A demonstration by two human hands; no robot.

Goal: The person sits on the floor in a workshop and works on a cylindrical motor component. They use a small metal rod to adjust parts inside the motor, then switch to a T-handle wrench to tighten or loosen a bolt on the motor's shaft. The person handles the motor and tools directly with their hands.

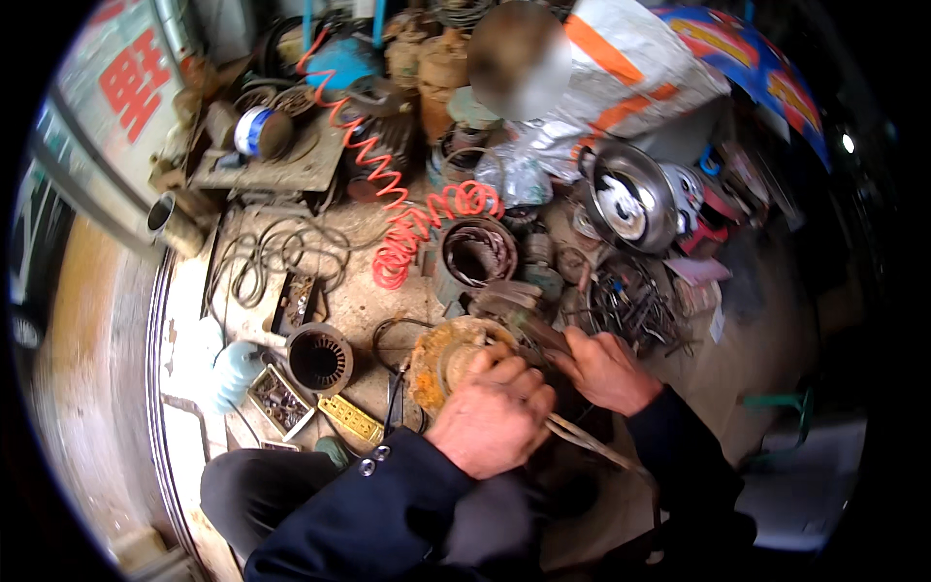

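A rusty, yellow-brown round metal part (427,373) with a raised hub is in front of me. My left hand (499,407) is closed over its hub, fingers curled. Just to the right, my right hand (606,369) grips a dark, elongated piece (529,320) that reaches up and left beside the round part. Its kind is hard to make out, as the fingers cover its near end. Pale leads or cords (593,444) run from below my left hand toward the lower right.
Beyond my hands stand an open motor housing (475,254) and a coiled red hose (393,257). At left are a slotted stator ring (320,359), a box of small metal parts (281,401) and a yellow strip (350,419). A metal pan (659,199) and a tool pile (630,301) lie right.
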